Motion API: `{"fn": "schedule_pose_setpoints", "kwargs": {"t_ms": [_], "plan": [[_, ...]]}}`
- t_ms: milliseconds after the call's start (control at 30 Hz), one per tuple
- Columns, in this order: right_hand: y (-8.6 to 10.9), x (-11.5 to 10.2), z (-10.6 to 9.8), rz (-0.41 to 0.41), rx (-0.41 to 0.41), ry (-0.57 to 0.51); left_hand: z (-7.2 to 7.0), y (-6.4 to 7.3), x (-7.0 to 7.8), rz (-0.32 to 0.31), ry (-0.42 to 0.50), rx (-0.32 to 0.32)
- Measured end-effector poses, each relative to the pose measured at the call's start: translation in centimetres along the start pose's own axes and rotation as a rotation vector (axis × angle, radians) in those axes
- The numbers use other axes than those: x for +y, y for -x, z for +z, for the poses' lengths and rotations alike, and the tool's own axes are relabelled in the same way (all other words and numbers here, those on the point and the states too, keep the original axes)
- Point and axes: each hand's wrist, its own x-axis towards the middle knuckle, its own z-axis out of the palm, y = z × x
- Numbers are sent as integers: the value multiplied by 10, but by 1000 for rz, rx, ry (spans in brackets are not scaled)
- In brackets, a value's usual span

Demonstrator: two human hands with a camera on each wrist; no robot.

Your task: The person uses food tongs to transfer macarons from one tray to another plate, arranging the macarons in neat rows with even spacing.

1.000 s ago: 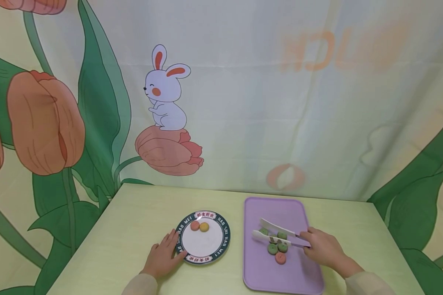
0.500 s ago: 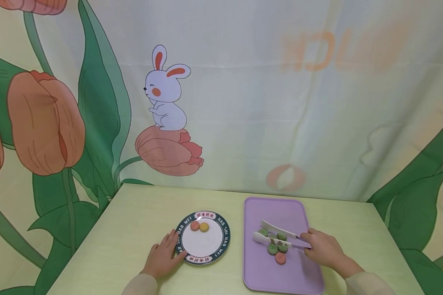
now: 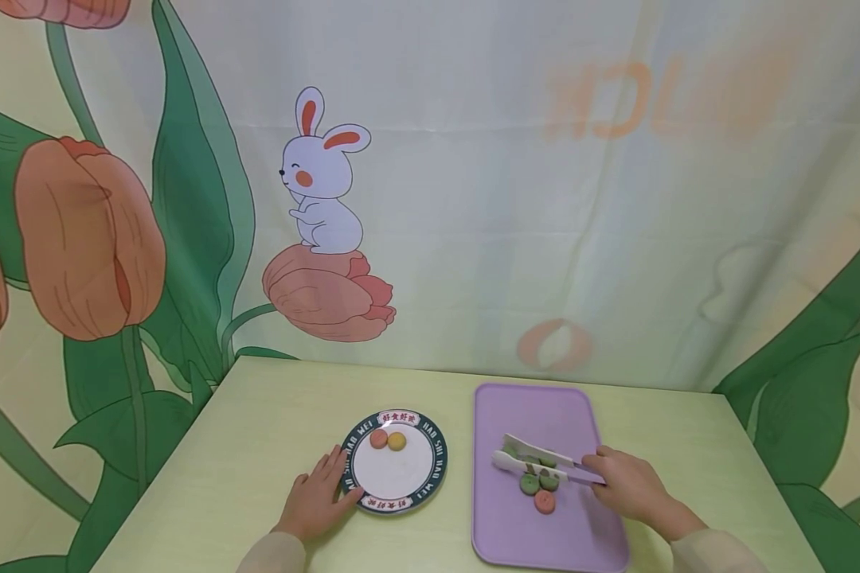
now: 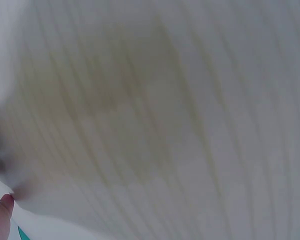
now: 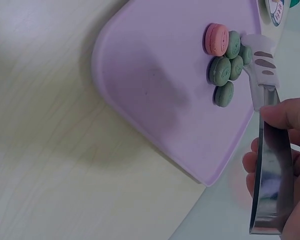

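Observation:
My right hand grips a pair of metal tongs with pale, spotted tips. In the head view the tongs' two arms spread over several green macarons on a purple tray, partly covering them. One pink macaron lies just in front of the green ones. My left hand rests at the left rim of a round plate with a dark patterned border, fingers extended and thumb on the rim. On that plate sit a pink macaron and a yellow macaron, side by side.
The plate and tray stand apart on a pale table. Behind the table's far edge hangs a printed curtain with tulips and a rabbit. Blurred pale fabric fills most of the left wrist view.
The tongs' arms have drawn a little closer together over the green macarons, the far arm coming down towards the near one. My left hand, the plate and the tray have not moved.

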Motion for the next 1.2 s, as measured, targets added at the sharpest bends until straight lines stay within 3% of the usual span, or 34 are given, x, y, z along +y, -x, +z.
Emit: {"fn": "schedule_pose_setpoints", "kwargs": {"t_ms": [700,1200], "plan": [[1,0,2,-48,45,3,1,0,0,-8,10,-4],[-9,-9,-4,-120,97,-1,2,-1,0,-8,8,-3]]}}
